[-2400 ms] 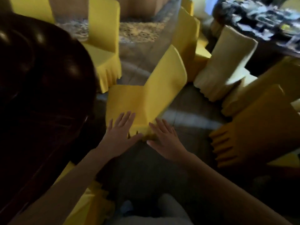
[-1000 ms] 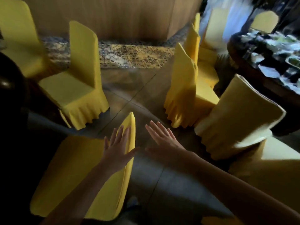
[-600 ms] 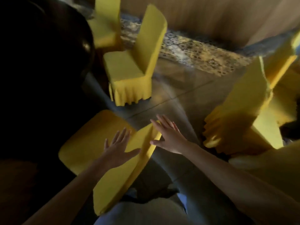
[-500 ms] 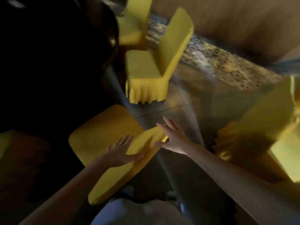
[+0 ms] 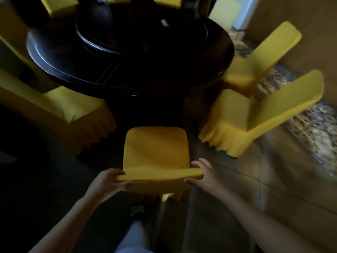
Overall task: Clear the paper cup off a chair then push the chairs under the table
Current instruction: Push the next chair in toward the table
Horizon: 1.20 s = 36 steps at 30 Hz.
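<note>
Head view: I have both hands on the backrest top of the chair (image 5: pixel 156 148) at lower centre. My left hand (image 5: pixel 109 181) is curled round the left end of the top edge, thumb under and fingers over the cloth. My right hand (image 5: pixel 204 175) clamps the right end, fingers reaching over the front. The seat faces the dark round table (image 5: pixel 215 57) in the upper half of the frame, and its front edge sits just short of the rim, not yet tucked under.

No paper cup shows on this seat or anywhere in frame; the tabletop is too dark to rule it out there.

Judging the risks: a second chair (image 5: pixel 237 123) at centre right stands just beside mine and angled toward it, so a push that drifts right could snag the skirts together. The loose cover could slide on the frame under my grip and leave the chair skewed. The table's base is hidden in shadow, so the legs might jam against it.

I can read no labels or writing.
</note>
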Available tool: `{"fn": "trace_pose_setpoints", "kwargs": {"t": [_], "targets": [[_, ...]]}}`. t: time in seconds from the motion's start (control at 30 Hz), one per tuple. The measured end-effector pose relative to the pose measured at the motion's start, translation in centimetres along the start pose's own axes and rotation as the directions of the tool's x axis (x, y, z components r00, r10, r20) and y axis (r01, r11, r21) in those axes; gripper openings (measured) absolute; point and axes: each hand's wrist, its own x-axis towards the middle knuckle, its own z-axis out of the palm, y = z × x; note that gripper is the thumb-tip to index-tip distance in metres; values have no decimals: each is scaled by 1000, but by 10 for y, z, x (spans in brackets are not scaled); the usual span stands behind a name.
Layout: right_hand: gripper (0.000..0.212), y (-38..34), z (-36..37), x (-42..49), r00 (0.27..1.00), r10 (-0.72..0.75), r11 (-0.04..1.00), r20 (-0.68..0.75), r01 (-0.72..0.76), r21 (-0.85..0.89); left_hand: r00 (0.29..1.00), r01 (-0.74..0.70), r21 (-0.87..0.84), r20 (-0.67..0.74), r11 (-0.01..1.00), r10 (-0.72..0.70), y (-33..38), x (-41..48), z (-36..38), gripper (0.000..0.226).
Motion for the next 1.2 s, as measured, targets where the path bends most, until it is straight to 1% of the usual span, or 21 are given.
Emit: {"fn": "trace_pose_setpoints", "kwargs": {"t": [0.07, 0.17, 0.27, 0.33, 0.4, 0.47, 0.57, 0.67, 0.7, 0.77, 0.87, 0.97, 1.03, 1.2], "targets": [[116, 3, -3, 5, 1000, -20, 1000, -16, 20, 11, 998, -11, -90, -60, 996, 5, -4, 4, 5, 84], [113, 4, -8, 12, 998, -50, 999, -25, 50, 10, 998, 2, -163, -62, 987, -13, 0, 15, 5, 78], [108, -1, -8, 24, 998, -57, 998, -28, 57, 23, 995, -6, -192, -100, 981, -13, 4, 24, -1, 79], [101, -9, -11, 36, 998, -66, 998, -26, 66, 15, 993, -15, -184, -120, 983, -7, 5, 36, -9, 80], [89, -18, -16, 51, 997, -70, 998, -22, 70, -3, 993, -25, -173, -119, 985, 5, 7, 52, -18, 71], [85, -27, -21, 67, 997, -74, 997, -21, 74, -2, 991, -24, -175, -130, 984, 1, 9, 69, -27, 55], [92, -42, -28, 92, 997, -79, 997, -22, 79, -2, 986, -27, -170, -165, 985, -2, 10, 96, -43, 41], [116, -56, -32, 120, 996, -85, 996, -15, 85, 17, 981, -25, -146, -193, 989, -4, 7, 120, -64, 39], [120, -61, -32, 128, 996, -90, 996, -2, 90, 18, 979, -29, -150, -203, 988, -2, 5, 128, -71, 39], [122, -70, -29, 143, 994, -106, 994, 19, 106, 6, 977, -32, -153, -212, 988, -1, -2, 142, -85, 41], [118, -81, -25, 163, 993, -113, 993, -24, 114, 11, 975, -57, -134, -221, 989, 26, -7, 161, -99, 36], [117, -96, -32, 187, 994, -100, 995, -34, 100, 10, 972, -82, -138, -231, 987, 49, -7, 181, -113, 33], [111, -107, -37, 203, 996, -90, 996, -26, 91, 19, 968, -87, -139, -246, 987, 51, -7, 194, -123, 34], [74, -128, -35, 243, 997, -79, 996, -20, 80, 27, 965, -69, -155, -260, 985, 26, -10, 225, -151, 33]]}}
